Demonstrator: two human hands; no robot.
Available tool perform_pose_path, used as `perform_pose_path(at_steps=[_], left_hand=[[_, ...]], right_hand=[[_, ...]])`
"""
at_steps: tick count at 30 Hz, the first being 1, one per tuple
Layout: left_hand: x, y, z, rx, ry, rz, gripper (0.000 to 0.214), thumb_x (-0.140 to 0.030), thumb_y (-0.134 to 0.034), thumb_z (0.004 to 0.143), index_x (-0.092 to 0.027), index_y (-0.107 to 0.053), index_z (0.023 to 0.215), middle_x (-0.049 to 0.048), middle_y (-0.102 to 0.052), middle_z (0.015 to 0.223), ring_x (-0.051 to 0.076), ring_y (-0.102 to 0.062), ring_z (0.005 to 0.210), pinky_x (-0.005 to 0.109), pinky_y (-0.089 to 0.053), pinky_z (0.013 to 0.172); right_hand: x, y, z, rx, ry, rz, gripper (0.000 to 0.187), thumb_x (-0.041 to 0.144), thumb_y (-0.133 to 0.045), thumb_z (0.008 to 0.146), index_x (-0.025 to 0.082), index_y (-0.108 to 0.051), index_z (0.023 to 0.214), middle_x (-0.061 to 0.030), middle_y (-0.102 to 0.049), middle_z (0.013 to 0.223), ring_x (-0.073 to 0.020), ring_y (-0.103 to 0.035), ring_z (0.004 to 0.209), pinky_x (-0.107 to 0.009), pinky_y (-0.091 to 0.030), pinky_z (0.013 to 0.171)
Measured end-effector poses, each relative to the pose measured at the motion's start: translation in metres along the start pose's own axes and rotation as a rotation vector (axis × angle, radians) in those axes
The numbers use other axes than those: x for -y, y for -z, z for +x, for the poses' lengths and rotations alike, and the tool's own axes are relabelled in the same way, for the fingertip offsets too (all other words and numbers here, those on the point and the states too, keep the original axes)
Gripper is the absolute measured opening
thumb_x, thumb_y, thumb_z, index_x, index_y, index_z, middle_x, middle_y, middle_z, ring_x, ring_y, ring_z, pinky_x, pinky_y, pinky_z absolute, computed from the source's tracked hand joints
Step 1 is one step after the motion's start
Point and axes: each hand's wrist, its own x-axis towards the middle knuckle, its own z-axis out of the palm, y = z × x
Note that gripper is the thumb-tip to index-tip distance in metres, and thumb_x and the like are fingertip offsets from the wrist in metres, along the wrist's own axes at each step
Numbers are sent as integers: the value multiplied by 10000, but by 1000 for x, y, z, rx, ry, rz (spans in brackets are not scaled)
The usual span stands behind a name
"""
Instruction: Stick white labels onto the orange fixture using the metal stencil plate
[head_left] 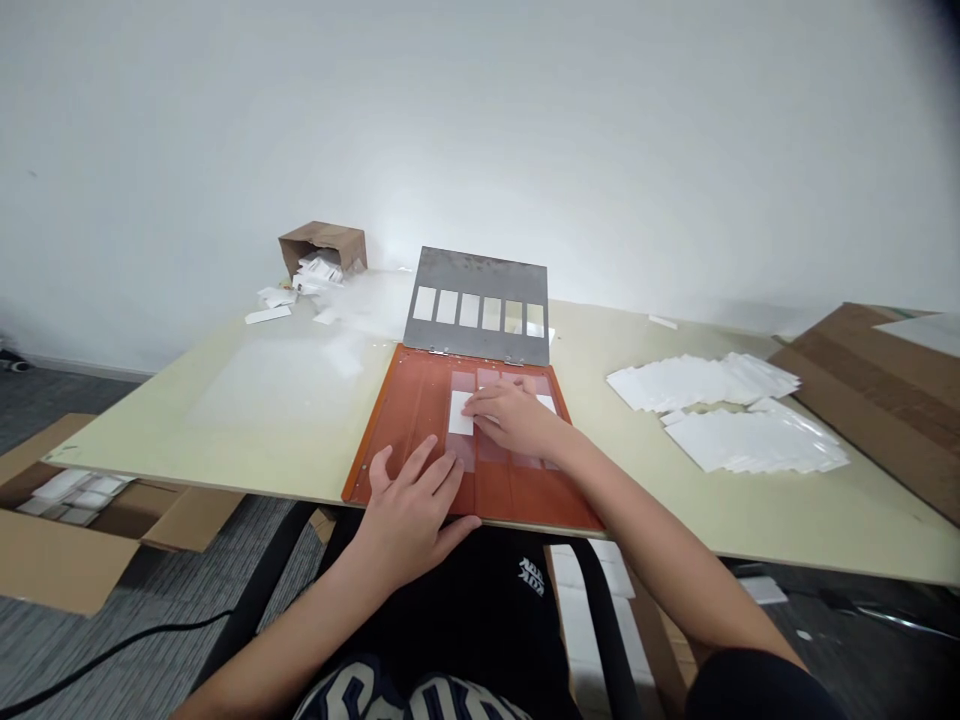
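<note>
An orange board lies at the table's front edge, with a grey metal lid raised behind it; the lid has a row of rectangular windows. My right hand is over the middle of the board, fingers together and bent down. Its fingertips touch the right edge of a small white card, which lies on a clear plastic strip. Several such strips lie side by side, partly hidden by the hand. My left hand rests at the board's near edge with its fingers spread, the fingertips near the strip's lower end.
Fanned clear sleeves lie on the right of the table beside a large cardboard box. At the back left, a small box spills white cards. An open carton of white pieces stands on the floor at left.
</note>
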Motion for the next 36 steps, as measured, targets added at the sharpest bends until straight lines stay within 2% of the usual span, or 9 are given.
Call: perform_pose_path(at_steps=[9,13,19,24,31,36], left_hand=[[-2,3,-13,-192,-108,20,155,-247,-622,888,-226,-696,1023,14,-762,987,237,-654,1083,473,-189,1094],[0,7,-21,-205,-136,-25,231,-87,-548,884,-234,-684,999,-18,-762,920,205,-656,1079,456,-180,1094],[-4,15,-23,-211,-167,-34,256,-60,-491,890,-231,-679,870,-40,-718,784,181,-656,1057,430,-189,1074],[-3,18,-3,-230,-106,-3,245,-40,-501,888,-230,-645,829,-55,-711,782,177,-654,1045,442,-163,1078],[11,10,30,-118,-88,62,282,-14,-498,882,-249,-650,914,-19,-738,869,207,-607,1102,506,-188,1057],[18,0,42,-1,-42,37,294,-4,-489,870,-236,-664,912,21,-743,867,246,-592,1108,567,-242,1022]], right_hand=[[33,5,-19,7,-21,-13,217,244,-488,961,201,-700,951,-74,-709,1010,-255,-575,1015,-498,-281,970],[46,6,-30,15,-12,-21,217,237,-475,965,197,-679,904,-72,-699,965,-253,-567,995,-510,-260,974],[55,6,-43,12,-1,-22,247,229,-447,978,206,-688,929,-73,-702,1024,-246,-565,1001,-504,-250,958],[50,9,-45,39,-4,70,348,198,-326,996,228,-673,979,-55,-705,1009,-236,-568,1000,-522,-252,957],[43,15,-40,73,-62,183,405,152,-273,944,221,-546,1234,-87,-682,1075,-245,-562,1083,-582,-222,1040],[46,20,-38,96,-99,211,362,203,-298,949,214,-514,1239,-77,-683,1027,-249,-571,1083,-594,-198,1059]])
